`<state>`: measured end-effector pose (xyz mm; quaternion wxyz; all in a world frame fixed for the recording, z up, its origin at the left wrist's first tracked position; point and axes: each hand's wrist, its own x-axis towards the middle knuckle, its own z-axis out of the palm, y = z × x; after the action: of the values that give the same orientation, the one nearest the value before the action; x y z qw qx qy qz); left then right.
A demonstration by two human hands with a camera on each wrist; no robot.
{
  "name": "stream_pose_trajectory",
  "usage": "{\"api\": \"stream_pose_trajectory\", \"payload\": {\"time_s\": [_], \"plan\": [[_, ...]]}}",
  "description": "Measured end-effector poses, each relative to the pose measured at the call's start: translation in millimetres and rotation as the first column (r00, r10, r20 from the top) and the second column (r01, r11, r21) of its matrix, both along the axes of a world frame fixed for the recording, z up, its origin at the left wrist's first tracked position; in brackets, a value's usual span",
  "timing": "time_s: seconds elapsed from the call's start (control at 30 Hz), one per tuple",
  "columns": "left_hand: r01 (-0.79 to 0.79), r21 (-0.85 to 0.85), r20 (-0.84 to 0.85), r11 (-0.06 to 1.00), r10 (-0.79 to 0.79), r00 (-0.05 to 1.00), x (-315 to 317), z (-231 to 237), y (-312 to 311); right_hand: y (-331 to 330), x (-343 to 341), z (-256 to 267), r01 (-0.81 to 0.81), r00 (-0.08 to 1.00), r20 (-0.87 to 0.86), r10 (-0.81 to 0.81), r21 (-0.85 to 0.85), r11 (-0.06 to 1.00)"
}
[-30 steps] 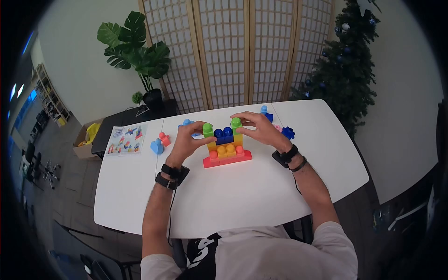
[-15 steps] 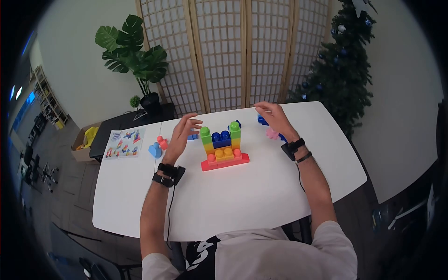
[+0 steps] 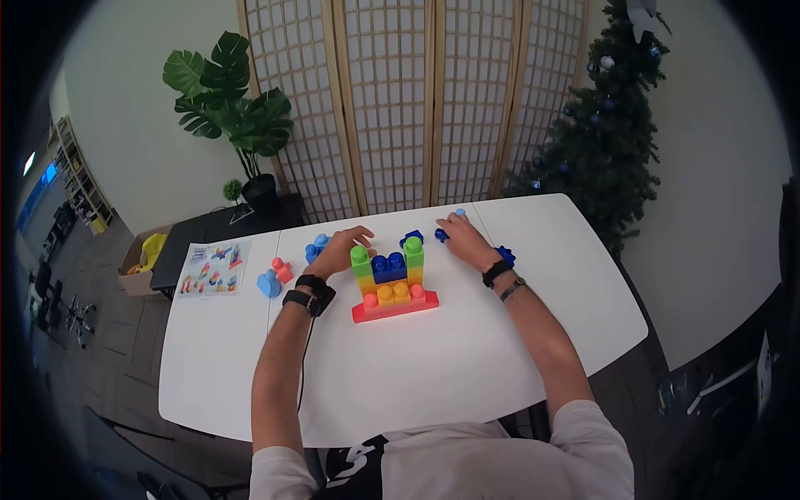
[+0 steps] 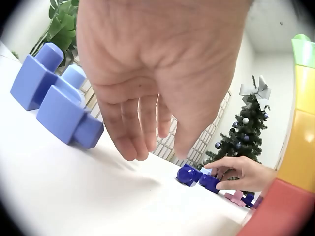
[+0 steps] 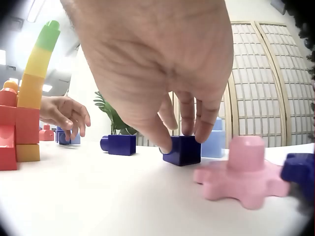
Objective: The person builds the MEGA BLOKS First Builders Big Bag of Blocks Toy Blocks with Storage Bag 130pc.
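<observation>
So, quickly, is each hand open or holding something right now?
Left hand: open, holding nothing.
Right hand: closed, thumb and fingertips pinching a dark blue block.

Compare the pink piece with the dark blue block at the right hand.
The pink piece is flat, toothed, with an upright stud; the dark blue block is boxy. The right hand grips the dark blue block; the pink piece is untouched. Both are apart from the multicoloured build.

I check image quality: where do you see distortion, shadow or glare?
Head view: dark, rounded border. Left wrist view: block tower bows at the right edge; soft shadows lie on the table. Right wrist view: that tower bends too; ceiling lights shine white.
</observation>
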<state>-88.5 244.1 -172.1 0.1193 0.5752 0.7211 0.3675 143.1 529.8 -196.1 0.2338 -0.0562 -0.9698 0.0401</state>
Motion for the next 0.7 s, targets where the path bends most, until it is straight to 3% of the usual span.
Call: {"api": "stream_pose_trajectory", "payload": {"time_s": [0.07,0.13,0.2,0.27,0.3,0.4,0.47,0.53,0.57,0.63,0.7], "plan": [[-0.011,-0.006,0.015,1.000,0.011,1.000,-5,-13,0,-22,-12,8,-0.015,0.999,0.026,0.018,-0.105,0.994],[0.083,0.090,-0.111,0.992,-0.073,0.991,-11,-24,2,-37,-29,10,-0.023,0.993,0.111,0.049,-0.223,0.975],[0.086,0.098,-0.108,0.991,-0.075,0.991,-12,-33,5,-49,-43,9,-0.072,0.991,0.096,0.093,-0.203,0.977],[0.093,0.105,-0.105,0.990,-0.082,0.991,-7,-34,7,-58,-54,9,-0.285,0.936,0.130,0.329,-0.274,0.919],[0.096,0.085,-0.154,0.992,-0.082,0.985,-5,-34,7,-63,-53,6,-0.377,0.918,0.016,0.396,-0.267,0.887],[0.063,0.048,-0.197,0.997,-0.052,0.979,1,-31,2,-76,-44,17,-0.314,0.935,0.029,0.354,-0.401,0.861],[0.026,0.033,-0.192,0.999,-0.019,0.981,7,-21,-7,-66,-52,1,-0.353,0.930,-0.035,0.365,-0.357,0.865],[-0.069,0.141,0.019,0.988,0.067,0.998,12,-6,-19,-57,-52,-3,-0.393,0.919,-0.100,0.381,-0.309,0.866],[-0.071,0.143,0.017,0.987,0.069,0.997,8,-2,-23,-56,-44,6,-0.346,0.935,-0.054,0.351,-0.363,0.865],[-0.221,0.248,0.195,0.943,0.175,0.965,-4,11,-29,-54,-30,23,-0.298,0.946,-0.009,0.323,-0.412,0.861],[-0.242,0.274,0.257,0.931,0.171,0.951,1,47,-44,-49,-19,35,-0.259,0.957,0.007,0.291,-0.441,0.859]]}}
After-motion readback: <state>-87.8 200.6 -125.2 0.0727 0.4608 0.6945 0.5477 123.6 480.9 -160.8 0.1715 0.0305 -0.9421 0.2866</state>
